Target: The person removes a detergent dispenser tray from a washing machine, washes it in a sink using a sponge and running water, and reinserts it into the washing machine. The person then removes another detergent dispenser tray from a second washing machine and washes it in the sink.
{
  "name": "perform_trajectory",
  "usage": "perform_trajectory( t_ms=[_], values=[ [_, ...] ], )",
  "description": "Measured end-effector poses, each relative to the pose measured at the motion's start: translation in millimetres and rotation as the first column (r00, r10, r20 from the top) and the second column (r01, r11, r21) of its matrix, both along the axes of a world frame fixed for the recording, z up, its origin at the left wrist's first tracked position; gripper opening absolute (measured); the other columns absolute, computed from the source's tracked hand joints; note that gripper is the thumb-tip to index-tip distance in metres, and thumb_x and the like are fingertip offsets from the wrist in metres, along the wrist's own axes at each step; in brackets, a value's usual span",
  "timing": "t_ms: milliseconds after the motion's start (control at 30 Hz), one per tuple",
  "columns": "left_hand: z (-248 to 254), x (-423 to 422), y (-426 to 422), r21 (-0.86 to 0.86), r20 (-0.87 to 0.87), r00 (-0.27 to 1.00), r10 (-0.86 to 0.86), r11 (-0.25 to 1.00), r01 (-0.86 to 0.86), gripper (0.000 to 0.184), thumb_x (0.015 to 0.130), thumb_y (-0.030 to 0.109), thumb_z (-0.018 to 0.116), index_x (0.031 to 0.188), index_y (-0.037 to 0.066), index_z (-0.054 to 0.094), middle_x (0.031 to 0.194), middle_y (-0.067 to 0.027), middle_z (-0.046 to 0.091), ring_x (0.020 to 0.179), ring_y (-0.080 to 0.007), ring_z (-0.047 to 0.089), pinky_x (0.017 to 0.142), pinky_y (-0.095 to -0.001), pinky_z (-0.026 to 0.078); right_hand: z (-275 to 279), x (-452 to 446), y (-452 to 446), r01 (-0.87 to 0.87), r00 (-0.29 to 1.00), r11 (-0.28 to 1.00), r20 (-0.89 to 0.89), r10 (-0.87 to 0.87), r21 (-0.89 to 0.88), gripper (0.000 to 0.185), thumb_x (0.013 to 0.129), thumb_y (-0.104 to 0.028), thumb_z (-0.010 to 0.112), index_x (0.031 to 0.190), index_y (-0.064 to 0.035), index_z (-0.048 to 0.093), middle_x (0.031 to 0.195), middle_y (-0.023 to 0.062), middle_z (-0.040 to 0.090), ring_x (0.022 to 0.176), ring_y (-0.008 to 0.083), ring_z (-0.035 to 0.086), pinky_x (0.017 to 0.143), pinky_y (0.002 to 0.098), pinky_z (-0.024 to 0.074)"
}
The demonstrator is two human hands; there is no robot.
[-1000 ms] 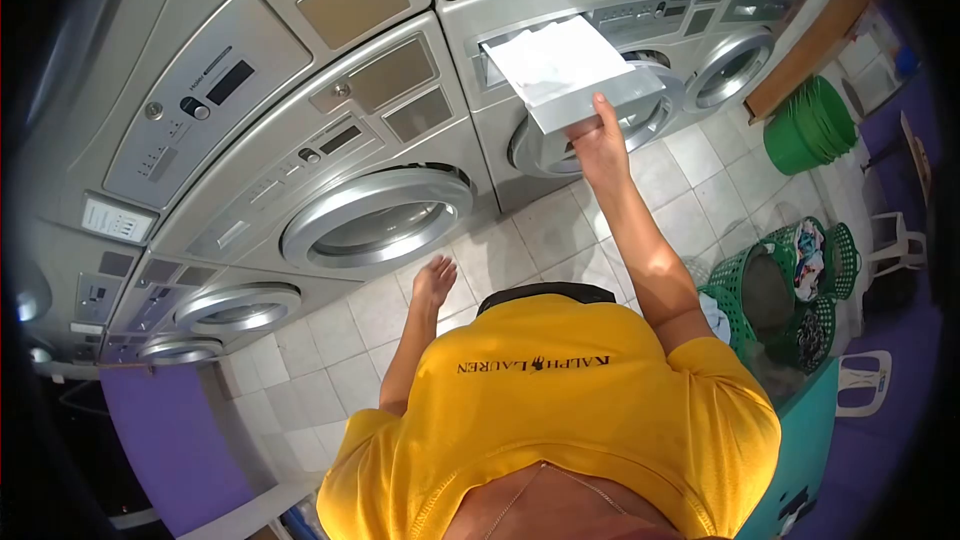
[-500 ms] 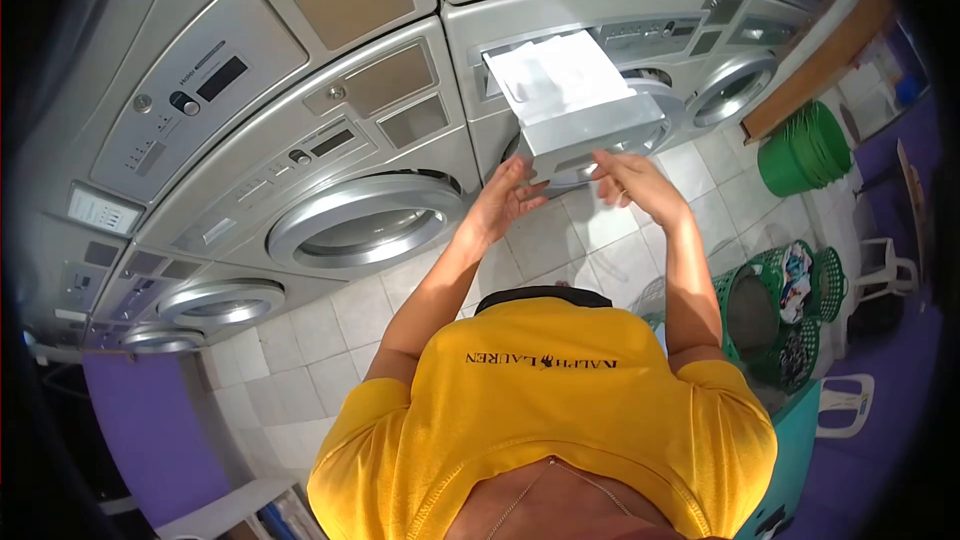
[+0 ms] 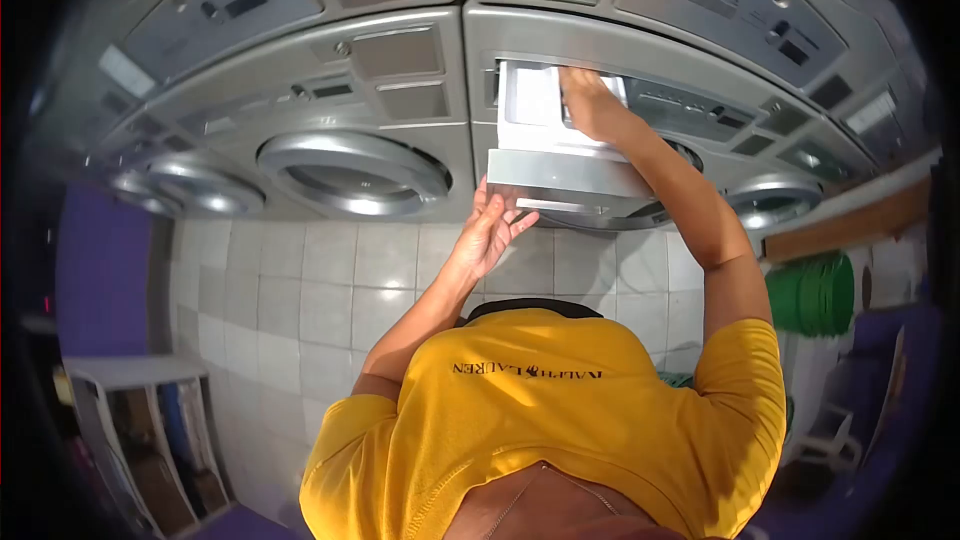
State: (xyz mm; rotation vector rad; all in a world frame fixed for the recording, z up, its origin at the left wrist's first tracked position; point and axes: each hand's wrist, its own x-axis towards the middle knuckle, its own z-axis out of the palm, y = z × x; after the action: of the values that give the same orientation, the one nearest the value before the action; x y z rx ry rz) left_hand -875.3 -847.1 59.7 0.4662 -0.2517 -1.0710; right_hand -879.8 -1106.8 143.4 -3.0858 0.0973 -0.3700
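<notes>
A white detergent drawer [image 3: 530, 105] with a silver front [image 3: 560, 180] is pulled out of a silver front-loading washing machine [image 3: 560, 32]. My right hand [image 3: 594, 108] reaches over the drawer front into its right part. Its fingertips are low in the drawer and hidden, so I cannot tell whether they hold anything. My left hand [image 3: 488, 232] is at the lower left corner of the drawer front, palm up with the fingers apart. It is touching or very near that edge, and nothing is gripped in it.
Another washing machine's round door [image 3: 352, 175] is to the left, with more machines beyond. Green stacked buckets [image 3: 812, 295] stand at the right beside a brown wooden edge [image 3: 850, 220]. A white shelf unit [image 3: 140, 370] is at lower left. Pale tiles [image 3: 330, 270] cover the floor.
My right hand has moved from in front of the drawer up and into it. My left hand has come to the drawer's lower left corner. The view has turned rightward and levelled.
</notes>
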Motion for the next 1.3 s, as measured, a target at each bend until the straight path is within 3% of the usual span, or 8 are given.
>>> perform_trajectory(
  t_ms=[133, 167, 267, 367, 533, 900, 1167, 1300],
  values=[
    [0, -8, -6, 0.097, -0.063, 0.988, 0.139, 0.987, -0.132, 0.081, 0.082, 0.019, 0.061, 0.138, 0.015, 0.002, 0.114, -0.0037, 0.043, 0.088, -0.0119, 0.051, 0.089, -0.0480, 0.045, -11, 18, -15, -0.083, 0.983, 0.953, -0.181, 0.030, -0.292, 0.039, 0.075, -0.005, 0.044, 0.112, 0.0077, 0.045, 0.112, 0.0269, 0.048, 0.106, 0.0376, 0.044, 0.094, 0.0425, 0.0321],
    [-1, -9, -6, 0.086, -0.059, 0.987, 0.151, 0.986, -0.145, 0.084, 0.082, 0.019, 0.062, 0.138, 0.013, 0.001, 0.110, -0.0028, 0.045, 0.083, -0.0105, 0.052, 0.088, -0.0479, 0.046, -29, 28, -22, 0.028, 0.997, 0.999, 0.067, -0.026, -0.024, 0.043, 0.081, -0.012, 0.038, 0.119, 0.0070, 0.041, 0.124, 0.0279, 0.041, 0.117, 0.0382, 0.037, 0.101, 0.0420, 0.0256],
    [-5, -12, -8, 0.129, -0.065, 0.974, 0.217, 0.970, -0.207, 0.091, 0.079, 0.022, 0.066, 0.138, 0.009, -0.002, 0.107, -0.0022, 0.046, 0.080, -0.0092, 0.052, 0.083, -0.0419, 0.050, 30, 21, 25, 0.120, 0.970, 0.989, -0.222, -0.098, 0.090, 0.048, 0.084, -0.021, 0.040, 0.126, 0.0026, 0.038, 0.131, 0.0252, 0.035, 0.123, 0.0373, 0.030, 0.103, 0.0419, 0.0214],
    [3, -20, -10, 0.194, -0.085, 0.952, 0.295, 0.942, -0.275, 0.095, 0.077, 0.026, 0.069, 0.138, 0.008, -0.002, 0.099, 0.0000, 0.052, 0.083, -0.0090, 0.053, 0.079, -0.0380, 0.051, -17, 30, -5, 0.097, 0.995, 0.981, -0.013, -0.100, -0.166, 0.057, 0.075, -0.003, 0.042, 0.129, 0.0088, 0.026, 0.131, 0.0294, 0.032, 0.123, 0.0411, 0.029, 0.105, 0.0431, 0.0200],
    [-1, -28, -14, 0.071, -0.161, 0.964, 0.210, 0.977, -0.201, 0.025, 0.081, 0.039, 0.060, 0.092, 0.018, 0.053, 0.099, -0.0001, 0.054, 0.088, -0.0155, 0.056, 0.081, -0.0303, 0.047, -19, 37, -13, 0.088, 0.984, 0.968, -0.131, -0.121, -0.236, 0.053, 0.080, -0.012, 0.040, 0.127, 0.0104, 0.031, 0.131, 0.0288, 0.033, 0.124, 0.0384, 0.030, 0.105, 0.0430, 0.0188],
    [-4, -24, -14, 0.065, -0.122, 0.965, 0.233, 0.972, -0.226, 0.043, 0.082, 0.045, 0.055, 0.110, 0.012, 0.048, 0.101, -0.0039, 0.055, 0.088, -0.0167, 0.058, 0.078, -0.0324, 0.050, -19, 39, -4, 0.177, 0.970, 0.979, 0.186, -0.156, -0.104, 0.040, 0.077, -0.009, 0.045, 0.112, 0.0085, 0.049, 0.112, 0.0296, 0.050, 0.110, 0.0401, 0.044, 0.096, 0.0440, 0.0316],
    [-3, -26, -16, 0.087, -0.117, 0.971, 0.209, 0.976, -0.200, 0.047, 0.080, 0.049, 0.057, 0.111, 0.015, 0.047, 0.101, 0.0005, 0.051, 0.084, -0.0115, 0.055, 0.074, -0.0267, 0.049, -18, 40, -1, 0.267, 0.962, 0.934, 0.002, -0.275, -0.238, 0.054, 0.081, -0.018, 0.040, 0.130, 0.0043, 0.031, 0.130, 0.0272, 0.036, 0.125, 0.0373, 0.029, 0.104, 0.0476, 0.0148],
    [-1, -27, -17, 0.112, -0.114, 0.969, 0.221, 0.972, -0.208, 0.051, 0.076, 0.053, 0.058, 0.107, 0.014, 0.048, 0.101, -0.0057, 0.052, 0.082, -0.0144, 0.056, 0.076, -0.0302, 0.050, -16, 41, -2, 0.236, 0.968, 0.942, -0.023, -0.249, -0.240, 0.041, 0.081, -0.019, 0.041, 0.114, 0.0038, 0.049, 0.118, 0.0255, 0.049, 0.114, 0.0344, 0.044, 0.098, 0.0445, 0.0285]
  ],
)
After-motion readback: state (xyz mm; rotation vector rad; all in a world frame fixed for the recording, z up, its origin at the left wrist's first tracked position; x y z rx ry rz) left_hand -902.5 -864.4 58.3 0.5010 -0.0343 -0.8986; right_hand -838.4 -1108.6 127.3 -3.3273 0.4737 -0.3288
